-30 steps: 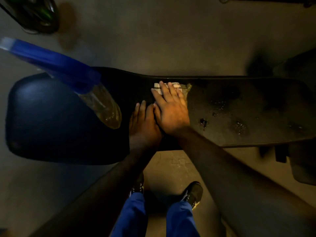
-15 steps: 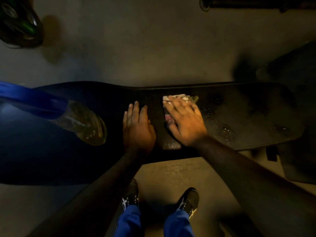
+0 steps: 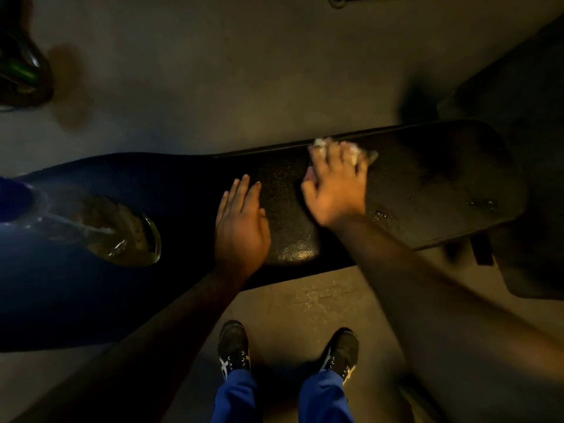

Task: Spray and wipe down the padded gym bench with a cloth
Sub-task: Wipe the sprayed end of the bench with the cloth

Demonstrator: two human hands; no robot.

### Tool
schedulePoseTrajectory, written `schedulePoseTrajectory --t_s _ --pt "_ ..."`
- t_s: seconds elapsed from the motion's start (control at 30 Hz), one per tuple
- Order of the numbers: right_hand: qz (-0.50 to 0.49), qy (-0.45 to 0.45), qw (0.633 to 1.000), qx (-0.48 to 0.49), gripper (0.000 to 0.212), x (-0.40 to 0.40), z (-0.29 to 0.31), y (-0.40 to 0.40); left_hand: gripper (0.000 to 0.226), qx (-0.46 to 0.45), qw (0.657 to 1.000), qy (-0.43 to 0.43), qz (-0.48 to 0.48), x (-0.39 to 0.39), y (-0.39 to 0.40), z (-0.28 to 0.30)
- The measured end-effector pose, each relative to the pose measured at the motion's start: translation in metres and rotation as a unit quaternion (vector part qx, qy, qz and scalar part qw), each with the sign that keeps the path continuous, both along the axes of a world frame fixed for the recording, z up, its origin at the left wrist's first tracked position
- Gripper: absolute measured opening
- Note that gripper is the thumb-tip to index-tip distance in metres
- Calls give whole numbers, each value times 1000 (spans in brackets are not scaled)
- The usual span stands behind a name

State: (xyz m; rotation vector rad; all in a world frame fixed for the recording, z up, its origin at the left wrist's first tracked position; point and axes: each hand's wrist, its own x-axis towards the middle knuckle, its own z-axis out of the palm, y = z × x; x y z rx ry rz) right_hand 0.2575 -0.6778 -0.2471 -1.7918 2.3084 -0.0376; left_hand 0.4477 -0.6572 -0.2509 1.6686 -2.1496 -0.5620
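Note:
A long black padded bench [image 3: 427, 184] runs across the view, with wet droplets on its right half. My right hand [image 3: 335, 184] presses flat on a pale cloth [image 3: 354, 154] near the bench's far edge; only the cloth's rim shows past the fingers. My left hand [image 3: 241, 227] lies flat and empty on the pad, fingers together, apart from the cloth. A spray bottle [image 3: 116, 230] with yellowish liquid and a blue top stands on the wider dark pad at the left.
Grey floor surrounds the bench. My two dark shoes [image 3: 235, 349] stand in front of it. A dark green object [image 3: 21, 65] sits at the far left on the floor. More dark equipment [image 3: 518, 96] stands at the right, and a bench leg [image 3: 482, 251] hangs below the right end.
My right hand has slid the cloth to the right and toward the far edge of the pad. The left hand has stayed flat in place. The view has shifted right.

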Motion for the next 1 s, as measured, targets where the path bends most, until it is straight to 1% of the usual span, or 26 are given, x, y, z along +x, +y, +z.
schedulePoseTrajectory --t_s 0.03,0.1,0.13,0.17,0.2,0.23,0.27,0.3,0.33,0.37,0.43,0.47,0.5,0.53,0.57,0.6,0.63,0.67,0.7,0.77,0.8,0.83,0.87,0.9,0.97,1.0 --pt "45 -13 999 -14 70 22 1 21 46 1 1000 16 24 1 -3 2" --pt "207 -58 977 12 68 60 9 91 45 13 996 41 72 3 -7 2" --pt "265 -71 961 27 66 56 9 112 45 19 995 44 82 5 -7 1" --pt "294 -65 954 14 66 40 6 112 44 20 996 43 78 7 -7 -1" --pt "281 -37 959 2 66 22 0 95 44 14 997 40 62 8 -5 -2" --pt "204 -18 979 -17 65 2 -8 70 42 6 998 34 46 9 -3 -4" --pt "99 -21 994 -34 63 -11 -6 45 41 0 999 28 36 10 0 -6" --pt "13 -22 999 -37 62 -10 0 35 41 -2 999 24 26 11 3 -6" --pt "-38 -10 998 -45 63 1 0 43 41 -1 1000 22 16 10 5 -5" --pt "-17 -15 998 -51 65 22 -1 61 41 0 1000 18 15 8 6 -2" --pt "152 -54 987 -17 64 65 2 121 43 6 999 15 30 4 8 1" --pt "231 -68 971 2 62 62 0 138 42 11 999 17 32 2 10 2" --pt "285 -55 957 -4 61 46 -4 137 41 12 999 19 29 2 11 1" --pt "297 -19 955 -15 62 24 -9 121 41 8 1000 19 21 1 12 0" --pt "241 6 970 -33 62 1 -16 98 40 3 1000 19 16 1 14 -3" --pt "132 8 989 -58 62 -15 -14 76 40 1 1000 20 15 2 13 -5" --pt "33 8 998 -59 61 -16 -7 66 41 3 1000 21 14 5 14 -7" --pt "-41 16 997 -58 62 -3 -5 69 41 8 1000 23 12 6 14 -7" --pt "-38 4 997 -64 63 21 -7 81 42 9 1000 23 11 6 13 -4" --pt "120 -47 991 -45 61 66 -4 125 43 12 1000 11 16 6 13 0" --pt "201 -69 977 -29 59 65 -5 137 42 11 1000 3 10 5 13 1" --pt "255 -62 964 -30 60 47 -7 136 41 7 1000 0 0 2 14 1" --pt "269 -34 961 -44 61 22 -11 125 40 -4 1000 -1 -17 -2 14 1" --pt "232 -14 971 -49 63 -8 -17 108 39 -15 999 1 -34 -7 14 -1" --pt "49 9 996 -71 62 -41 -12 78 39 -24 999 -1 -47 -17 11 -6" --pt "-42 23 997 -66 62 -37 -9 78 39 -23 998 -7 -51 -25 9 -7"
